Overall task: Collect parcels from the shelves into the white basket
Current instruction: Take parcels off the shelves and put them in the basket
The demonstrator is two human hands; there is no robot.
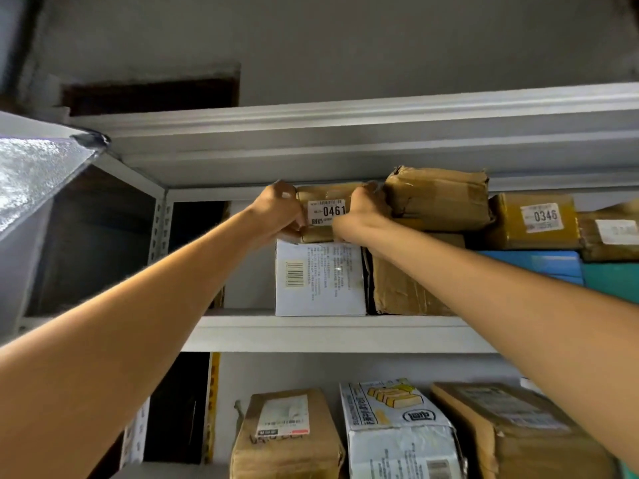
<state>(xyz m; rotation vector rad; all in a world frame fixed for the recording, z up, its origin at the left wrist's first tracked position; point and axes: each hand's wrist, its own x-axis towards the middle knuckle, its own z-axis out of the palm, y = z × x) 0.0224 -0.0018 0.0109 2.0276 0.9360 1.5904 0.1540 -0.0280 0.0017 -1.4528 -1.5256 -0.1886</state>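
Note:
A small brown taped parcel point(324, 198) with a white label reading 0461 sits on top of a white box point(320, 278) on the upper shelf. My left hand point(278, 210) grips its left end and my right hand point(363, 210) grips its right end, both arms raised overhead. The parcel still touches the white box under it. The white basket is out of view.
More brown parcels crowd the right: a crumpled one point(439, 198), one labelled 0346 point(536, 219), a blue box point(539, 262). The grey shelf board point(311, 331) runs below; further parcels point(287, 433) stand on the lower shelf. A silvery padded bag point(31, 174) hangs at left.

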